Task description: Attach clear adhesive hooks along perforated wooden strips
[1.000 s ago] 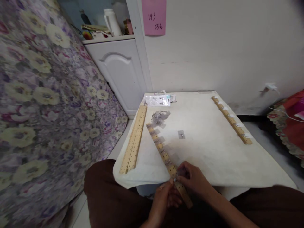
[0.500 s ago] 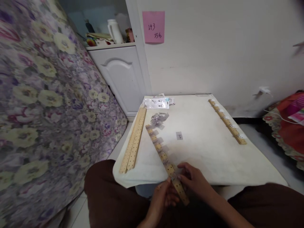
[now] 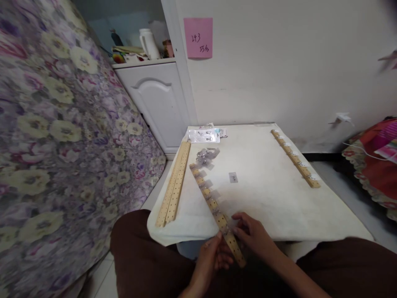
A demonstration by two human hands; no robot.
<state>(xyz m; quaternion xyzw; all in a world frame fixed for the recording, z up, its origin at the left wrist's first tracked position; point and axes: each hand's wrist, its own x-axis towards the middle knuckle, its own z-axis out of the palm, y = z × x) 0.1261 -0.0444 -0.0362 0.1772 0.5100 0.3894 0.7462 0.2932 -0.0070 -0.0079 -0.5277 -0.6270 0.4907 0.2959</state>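
Observation:
My left hand (image 3: pixel 214 253) is closed around the near part of a narrow wooden strip (image 3: pixel 222 221) with a row of holes. The strip slants away from me, its far end over the table. Along it several metal hooks (image 3: pixel 204 188) on clear square plates stick out to the right. At the strip's right edge, my right hand (image 3: pixel 252 231) has its fingers curled by the nearest clear hook (image 3: pixel 228 231), seemingly pinching its plate, though the fingers partly hide it. One loose clear hook (image 3: pixel 233 177) lies on the cloth ahead.
Two bare perforated strips (image 3: pixel 174 184) lie along the table's left side. A pile of loose hooks (image 3: pixel 205 155) and clear packaging (image 3: pixel 203 135) are at the back left. Another strip with hooks (image 3: pixel 294 159) lies at the right. White cloth covers the table (image 3: pixel 263 198).
The view has shifted slightly. Both hands and the wooden strip keep nearly the same position, with no other visible change.

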